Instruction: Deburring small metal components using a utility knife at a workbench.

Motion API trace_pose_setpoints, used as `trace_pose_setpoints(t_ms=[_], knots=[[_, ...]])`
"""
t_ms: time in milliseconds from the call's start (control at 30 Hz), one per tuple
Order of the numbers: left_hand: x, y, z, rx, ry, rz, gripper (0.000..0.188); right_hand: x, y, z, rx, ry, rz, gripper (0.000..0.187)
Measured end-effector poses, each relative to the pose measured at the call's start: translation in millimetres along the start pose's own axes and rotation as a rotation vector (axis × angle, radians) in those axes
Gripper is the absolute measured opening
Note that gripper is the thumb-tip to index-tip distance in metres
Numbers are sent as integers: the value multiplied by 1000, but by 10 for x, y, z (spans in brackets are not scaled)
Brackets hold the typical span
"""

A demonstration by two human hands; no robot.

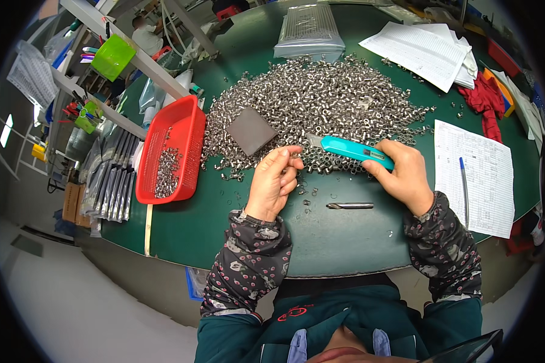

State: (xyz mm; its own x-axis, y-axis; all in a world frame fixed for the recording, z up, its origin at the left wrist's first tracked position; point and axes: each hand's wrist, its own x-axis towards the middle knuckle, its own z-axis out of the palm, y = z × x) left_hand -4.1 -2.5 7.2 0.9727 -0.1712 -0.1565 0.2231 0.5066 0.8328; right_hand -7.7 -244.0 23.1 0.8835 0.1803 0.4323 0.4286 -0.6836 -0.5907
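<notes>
My right hand (pixel 403 174) grips a teal utility knife (pixel 352 149), its blade out and pointing left toward my other hand. My left hand (pixel 275 181) is closed in a pinch, fingers curled; anything between its fingertips is too small to make out. Beyond both hands spreads a large heap of small shiny metal rings (pixel 333 97). A dark grey square block (pixel 251 131) lies on the heap's left part, just past my left hand. On the green table between my forearms lies a drill bit (pixel 350 206), near a few loose rings and thin scraps.
At the left stands a red plastic basket (pixel 190 154) with some metal rings inside. Printed sheets (pixel 475 175) with a blue pen (pixel 463 187) lie at the right. Farther back are a plastic-bagged stack (pixel 309 30), more papers (pixel 414 51) and a red cloth (pixel 484 103).
</notes>
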Motion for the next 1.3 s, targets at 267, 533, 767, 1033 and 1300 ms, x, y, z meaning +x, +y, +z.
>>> trace_pose_setpoints(t_ms=[267,533,767,1033,1300], knots=[[13,-14,-10,42,2,11,18,7,-15,-11,-6,-11,3,27],[8,-29,-22,52,-20,36,14,-4,-10,-7,8,1,8,27],[19,-49,-33,3,-55,26,10,12,-5,-61,36,58,7,27],[-7,-76,272,-73,-136,-81,9,98,99,-136,288,232,132,29],[88,-290,906,1460,-260,393,16,94,136,-144,456,330,156,29]])
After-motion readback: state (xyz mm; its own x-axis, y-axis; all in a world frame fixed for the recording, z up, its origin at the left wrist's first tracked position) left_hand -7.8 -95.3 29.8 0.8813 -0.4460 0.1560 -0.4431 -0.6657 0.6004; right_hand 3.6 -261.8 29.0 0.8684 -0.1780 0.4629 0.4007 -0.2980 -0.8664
